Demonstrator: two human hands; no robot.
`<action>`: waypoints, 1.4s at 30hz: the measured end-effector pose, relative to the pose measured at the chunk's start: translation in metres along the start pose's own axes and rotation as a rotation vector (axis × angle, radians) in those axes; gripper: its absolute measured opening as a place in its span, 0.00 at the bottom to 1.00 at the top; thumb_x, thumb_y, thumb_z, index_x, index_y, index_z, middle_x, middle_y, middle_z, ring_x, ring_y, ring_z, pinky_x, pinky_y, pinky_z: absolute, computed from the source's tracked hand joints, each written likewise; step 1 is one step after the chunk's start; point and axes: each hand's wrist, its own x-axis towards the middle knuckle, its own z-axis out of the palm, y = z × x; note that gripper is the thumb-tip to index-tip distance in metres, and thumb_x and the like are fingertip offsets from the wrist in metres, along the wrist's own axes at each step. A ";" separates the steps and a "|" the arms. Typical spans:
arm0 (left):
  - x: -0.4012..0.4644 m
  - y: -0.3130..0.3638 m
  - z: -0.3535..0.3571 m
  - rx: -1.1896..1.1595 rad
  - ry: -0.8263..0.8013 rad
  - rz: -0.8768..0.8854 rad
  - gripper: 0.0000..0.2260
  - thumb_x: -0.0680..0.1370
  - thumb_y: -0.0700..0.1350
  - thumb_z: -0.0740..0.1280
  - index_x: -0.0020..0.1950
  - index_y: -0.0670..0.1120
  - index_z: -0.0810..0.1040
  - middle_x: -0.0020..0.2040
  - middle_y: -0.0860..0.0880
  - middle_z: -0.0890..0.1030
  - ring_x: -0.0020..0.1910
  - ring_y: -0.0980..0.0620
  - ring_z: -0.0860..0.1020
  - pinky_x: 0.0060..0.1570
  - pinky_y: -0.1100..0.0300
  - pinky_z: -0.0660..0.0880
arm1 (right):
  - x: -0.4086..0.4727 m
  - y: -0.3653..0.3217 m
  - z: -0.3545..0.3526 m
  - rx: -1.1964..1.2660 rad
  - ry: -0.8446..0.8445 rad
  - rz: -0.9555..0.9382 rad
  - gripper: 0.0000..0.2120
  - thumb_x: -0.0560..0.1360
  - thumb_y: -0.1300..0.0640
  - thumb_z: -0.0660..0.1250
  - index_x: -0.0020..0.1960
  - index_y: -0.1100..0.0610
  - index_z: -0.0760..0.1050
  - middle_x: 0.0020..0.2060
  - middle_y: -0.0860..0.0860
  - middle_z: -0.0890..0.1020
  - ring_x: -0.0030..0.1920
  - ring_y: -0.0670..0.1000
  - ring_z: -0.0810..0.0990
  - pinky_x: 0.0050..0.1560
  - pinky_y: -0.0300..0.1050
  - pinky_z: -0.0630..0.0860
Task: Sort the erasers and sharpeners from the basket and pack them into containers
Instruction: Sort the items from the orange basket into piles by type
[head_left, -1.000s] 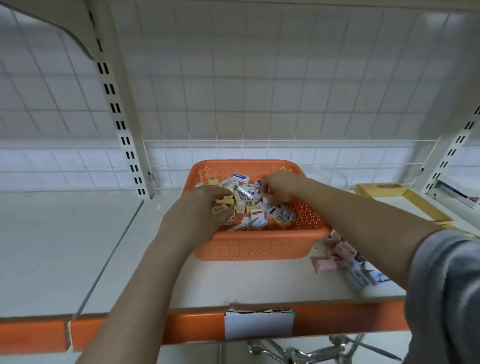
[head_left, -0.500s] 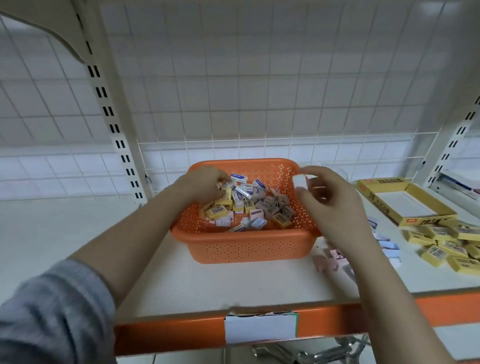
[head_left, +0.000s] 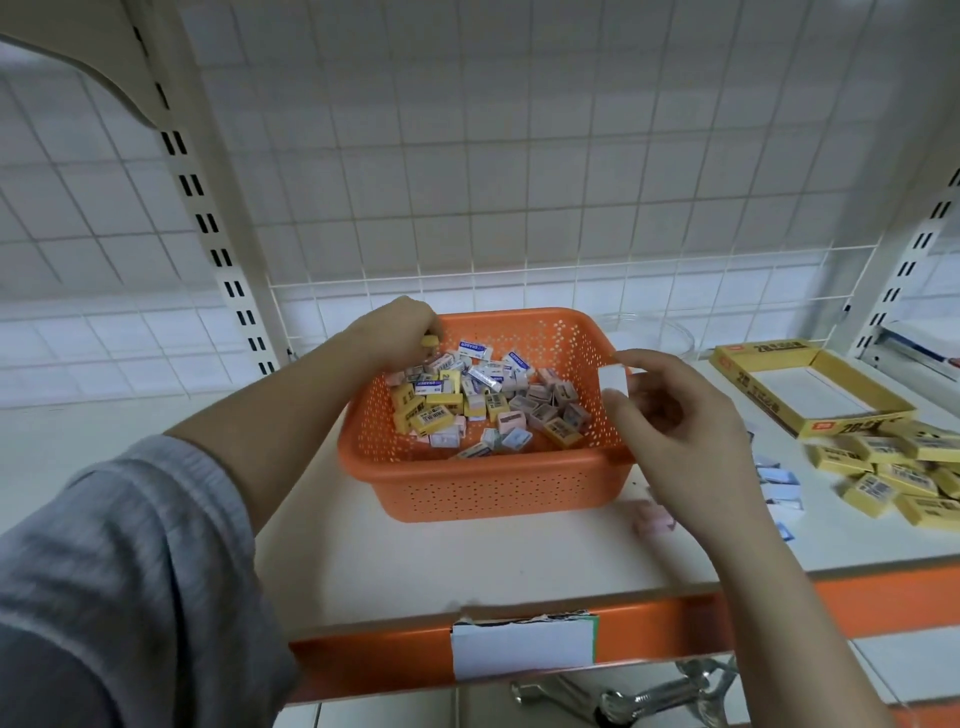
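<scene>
An orange perforated basket (head_left: 498, 488) stands on the white shelf and holds several small yellow, white, blue-labelled and pink erasers and sharpeners (head_left: 483, 405). My left hand (head_left: 400, 327) reaches over the basket's back-left corner and grips a small yellow eraser (head_left: 430, 341). My right hand (head_left: 675, 431) hovers over the basket's right rim and pinches a small white eraser (head_left: 614, 378) between thumb and fingers.
An open yellow box (head_left: 810, 426) lies at the right back. Several yellow erasers (head_left: 893, 467) are piled in front of it, with white-blue ones (head_left: 779, 483) and pink pieces (head_left: 652, 519) beside the basket. A clear container (head_left: 649, 332) stands behind. The orange shelf edge (head_left: 363, 654) runs along the front.
My right hand has lifted out of the basket to its right rim with a white eraser. My left hand has moved to the back-left corner and picked up a yellow eraser.
</scene>
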 end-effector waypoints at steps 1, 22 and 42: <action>-0.005 0.002 -0.005 -0.070 0.047 0.002 0.14 0.77 0.40 0.64 0.61 0.46 0.78 0.59 0.47 0.79 0.54 0.50 0.76 0.48 0.59 0.72 | 0.001 -0.001 0.000 0.006 0.008 0.009 0.11 0.72 0.58 0.69 0.52 0.46 0.78 0.32 0.43 0.75 0.33 0.42 0.73 0.39 0.40 0.71; -0.097 0.145 -0.015 -0.883 0.390 0.201 0.12 0.77 0.39 0.65 0.54 0.55 0.75 0.43 0.62 0.76 0.45 0.67 0.76 0.46 0.75 0.72 | -0.008 0.011 -0.072 -0.210 0.234 0.025 0.15 0.73 0.61 0.70 0.55 0.46 0.77 0.44 0.39 0.77 0.41 0.40 0.77 0.40 0.27 0.72; -0.155 0.300 0.015 -1.042 0.521 -0.303 0.12 0.75 0.37 0.68 0.51 0.54 0.78 0.41 0.53 0.81 0.40 0.60 0.79 0.36 0.74 0.70 | -0.013 0.095 -0.176 -0.485 -0.537 0.131 0.17 0.71 0.59 0.73 0.59 0.55 0.79 0.44 0.48 0.80 0.43 0.42 0.77 0.52 0.30 0.71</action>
